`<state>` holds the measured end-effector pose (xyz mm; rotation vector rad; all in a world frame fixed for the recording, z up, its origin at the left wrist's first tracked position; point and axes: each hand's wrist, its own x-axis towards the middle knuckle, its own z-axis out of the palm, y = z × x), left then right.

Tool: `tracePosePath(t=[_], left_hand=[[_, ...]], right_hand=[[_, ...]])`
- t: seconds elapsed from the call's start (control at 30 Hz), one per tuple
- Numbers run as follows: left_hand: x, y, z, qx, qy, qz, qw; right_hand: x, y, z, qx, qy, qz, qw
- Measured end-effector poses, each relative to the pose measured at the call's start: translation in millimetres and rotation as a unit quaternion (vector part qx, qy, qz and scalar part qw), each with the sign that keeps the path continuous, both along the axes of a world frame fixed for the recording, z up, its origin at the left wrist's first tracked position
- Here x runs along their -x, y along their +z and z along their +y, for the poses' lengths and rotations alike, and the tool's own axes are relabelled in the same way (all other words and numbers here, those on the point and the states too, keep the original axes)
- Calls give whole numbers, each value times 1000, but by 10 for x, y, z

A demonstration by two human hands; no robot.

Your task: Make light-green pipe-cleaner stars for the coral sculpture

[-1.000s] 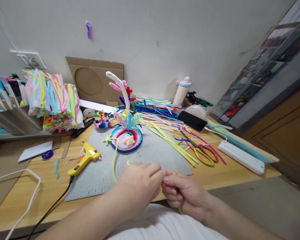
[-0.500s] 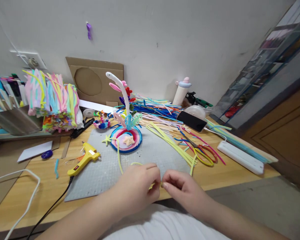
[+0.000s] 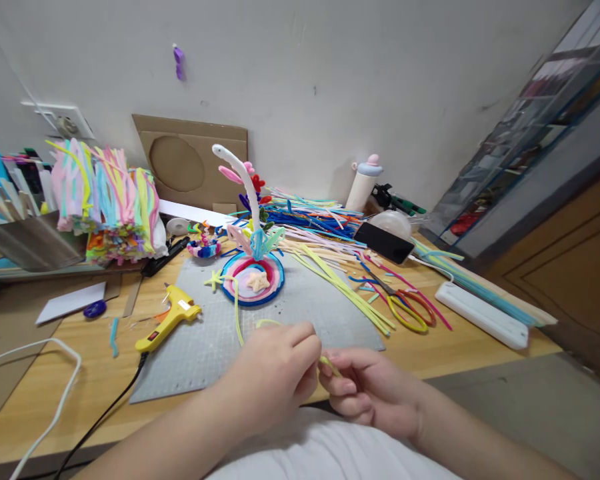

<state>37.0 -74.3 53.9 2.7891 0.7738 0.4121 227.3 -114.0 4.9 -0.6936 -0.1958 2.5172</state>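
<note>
Near the table's front edge, my left hand (image 3: 283,370) and my right hand (image 3: 365,390) meet, both closed on a yellow pipe cleaner (image 3: 329,365). Part of it is hidden by the fingers. Behind my left hand another yellow strand (image 3: 238,313) runs up to a yellow star (image 3: 214,280). The star lies beside a round blue, pink and white disc (image 3: 275,293), which carries a beige star (image 3: 257,282) and an upright white curved stem (image 3: 250,187). These stand on the grey cutting mat (image 3: 310,307).
A yellow glue gun (image 3: 167,320) lies left of the mat, its black cord running forward. To the right are scissors (image 3: 405,310), yellow pipe cleaners (image 3: 350,290), a phone (image 3: 385,243) and a power strip (image 3: 481,315). A bottle (image 3: 364,183) stands behind.
My right hand has turned, its fingers now curled beneath the yellow pipe cleaner, and more of that piece shows between the hands. The yellow end formerly beyond my right hand is no longer seen.
</note>
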Motion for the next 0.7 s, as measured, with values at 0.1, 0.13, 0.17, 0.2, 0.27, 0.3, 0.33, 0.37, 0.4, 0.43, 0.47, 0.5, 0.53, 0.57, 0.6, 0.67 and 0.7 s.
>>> tracePosePath(t=[0.1, 0.13, 0.17, 0.2, 0.27, 0.3, 0.33, 0.37, 0.4, 0.43, 0.47, 0.5, 0.53, 0.57, 0.6, 0.67, 0.7], left_hand=[[15, 11, -1, 29, -16, -12, 999], [20, 12, 1, 37, -23, -15, 999], [26, 12, 3, 43, -29, -16, 999], [31, 11, 6, 45, -32, -14, 998], [39, 11, 10, 44, -35, -5, 998], [41, 14, 9, 40, -39, 0, 998], [42, 18, 7, 35, -43, 6, 998], [41, 25, 4, 28, -47, 13, 998], [41, 32, -1, 21, -52, 21, 998], [40, 40, -5, 16, -56, 29, 998], [39, 46, -8, 12, -60, 37, 997], [39, 49, -11, 9, -64, 43, 997], [40, 50, -12, 7, -67, 48, 997], [41, 49, -13, 4, -69, 52, 996], [41, 45, -14, 0, -72, 54, 996], [40, 32, -20, -6, -79, 51, 996], [36, 25, -26, -7, -81, 46, 996]], right_hand=[[9, 25, -11, -11, -5, -4, 1000], [8, 33, -13, -15, -4, -4, 1000], [6, 39, -14, -20, -5, -4, 1000], [5, 42, -15, -24, -5, -5, 1000], [3, 43, -18, -30, -6, -12, 999], [4, 41, -20, -32, -5, -18, 999], [5, 37, -23, -32, -5, -23, 999], [6, 31, -26, -32, -6, -27, 999], [7, 24, -29, -32, -6, -31, 999], [6, 15, -32, -32, -6, -34, 999], [3, 7, -34, -31, -6, -36, 999], [-3, -2, -36, -31, -4, -38, 999], [-9, -9, -38, -31, -3, -41, 999], [-15, -13, -40, -33, -2, -46, 998], [-20, -14, -42, -37, -2, -52, 998], [-17, -1, -48, -56, 1, -70, 996], [-6, 12, -53, -73, 0, -82, 994]])
